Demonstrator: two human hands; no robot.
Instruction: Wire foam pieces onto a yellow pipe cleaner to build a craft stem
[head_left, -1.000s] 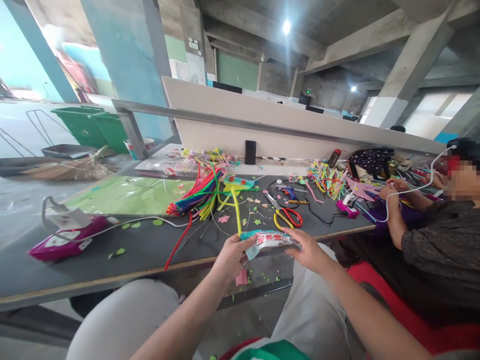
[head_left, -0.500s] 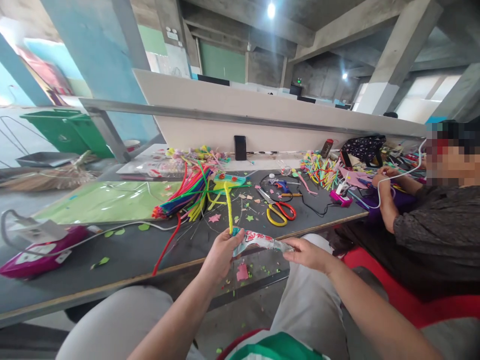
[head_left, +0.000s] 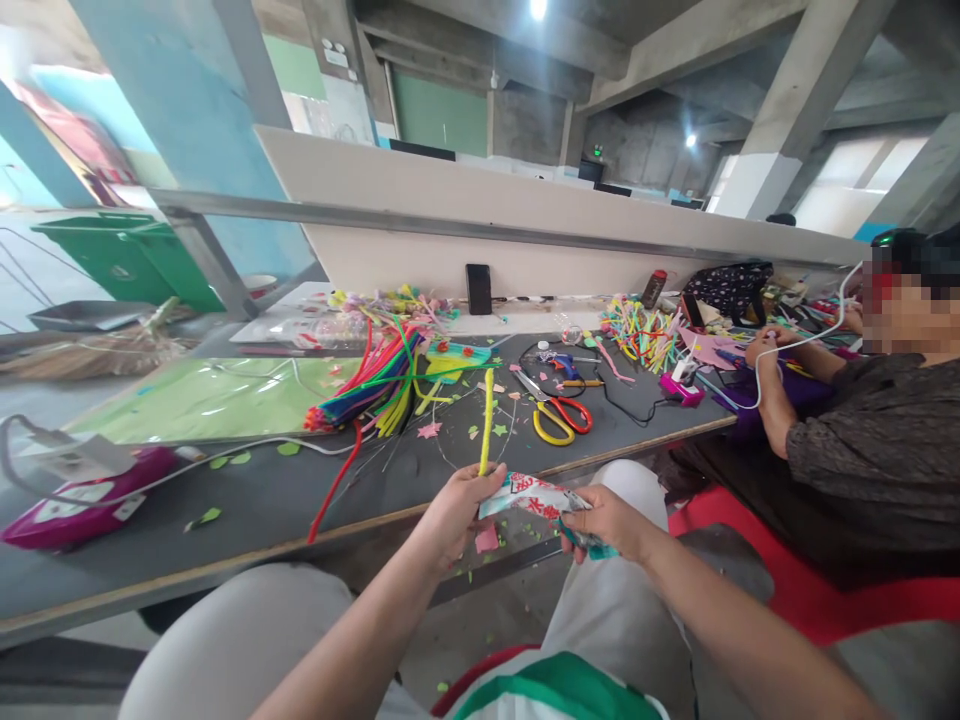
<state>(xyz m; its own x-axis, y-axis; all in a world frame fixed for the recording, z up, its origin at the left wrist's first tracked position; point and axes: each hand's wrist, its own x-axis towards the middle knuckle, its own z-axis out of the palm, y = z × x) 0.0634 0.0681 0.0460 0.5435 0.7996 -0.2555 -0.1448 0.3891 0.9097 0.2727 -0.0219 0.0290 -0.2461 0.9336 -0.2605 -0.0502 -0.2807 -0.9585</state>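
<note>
Above my lap, just off the table's front edge, my left hand (head_left: 463,505) pinches one end of a white and teal plastic wrapper (head_left: 531,496) with red print. A yellow pipe cleaner (head_left: 487,415) stands upright out of the same grip. The wrapper's other end is crumpled in my right hand (head_left: 609,522), fingers closed round it. Scissors (head_left: 559,412) with one red and one yellow handle lie on the table beyond my hands. To their left is a bundle of coloured pipe cleaners (head_left: 367,385), with a red one (head_left: 335,490) hanging toward the edge.
A blue glue gun (head_left: 564,366), a phone (head_left: 478,289) and a pile of pipe cleaners (head_left: 645,330) are farther back. A purple power strip (head_left: 90,500) with a white cable lies left. Green sheets (head_left: 202,400) cover the left tabletop. A co-worker (head_left: 885,430) sits at right.
Both hands have shifted slightly right. The wrapper is bunched more into my right hand, its teal end now showing below the fingers. The yellow pipe cleaner moved right with my left hand.
</note>
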